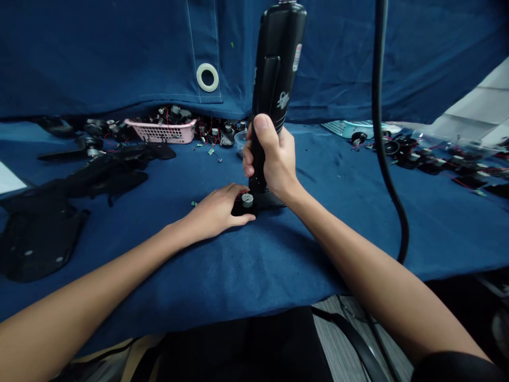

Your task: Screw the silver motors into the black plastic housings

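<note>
My right hand (274, 151) is wrapped around a black electric screwdriver (276, 69), which stands nearly upright with its lower end pointing down. Beneath it lies a black plastic part (238, 208) carrying a small round silver motor (247, 199) with a red wire. My left hand (220, 209) grips this part from the left, with fingers behind it and the thumb along its near side. The screwdriver's tip is hidden, so I cannot tell whether it touches the part. A piece of green circuit board (194, 203) shows beside my left hand.
A pink basket (163, 131) of motor parts stands at the back, near a small clear tub (240, 142). Large black pieces (43, 223) lie on the left. A teal basket (345, 128) and rows of wired black parts (433, 159) occupy the right. A thick black cable (384, 143) hangs down.
</note>
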Demonstrator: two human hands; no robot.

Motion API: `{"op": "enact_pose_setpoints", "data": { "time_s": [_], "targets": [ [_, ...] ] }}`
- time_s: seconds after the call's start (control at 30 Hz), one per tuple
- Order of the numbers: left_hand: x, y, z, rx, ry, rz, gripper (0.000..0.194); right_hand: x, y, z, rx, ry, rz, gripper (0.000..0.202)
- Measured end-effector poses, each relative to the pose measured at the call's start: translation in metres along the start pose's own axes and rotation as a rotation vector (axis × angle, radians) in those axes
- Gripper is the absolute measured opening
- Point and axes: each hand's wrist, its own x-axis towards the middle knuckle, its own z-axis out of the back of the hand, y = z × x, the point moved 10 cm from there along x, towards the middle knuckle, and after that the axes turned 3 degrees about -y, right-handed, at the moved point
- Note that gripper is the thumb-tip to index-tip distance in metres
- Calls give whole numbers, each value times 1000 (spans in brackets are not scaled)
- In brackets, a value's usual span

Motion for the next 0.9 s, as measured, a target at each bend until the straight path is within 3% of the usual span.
{"op": "enact_pose_setpoints", "data": {
  "time_s": [0.5,0.9],
  "targets": [
    [1,-1,-1,19,13,13,45,-3,3,3,-23,-45,15,49],
    [0,2,-1,6,9,42,50,-7,6,11,-86,-168,32,46]
  ]
}}
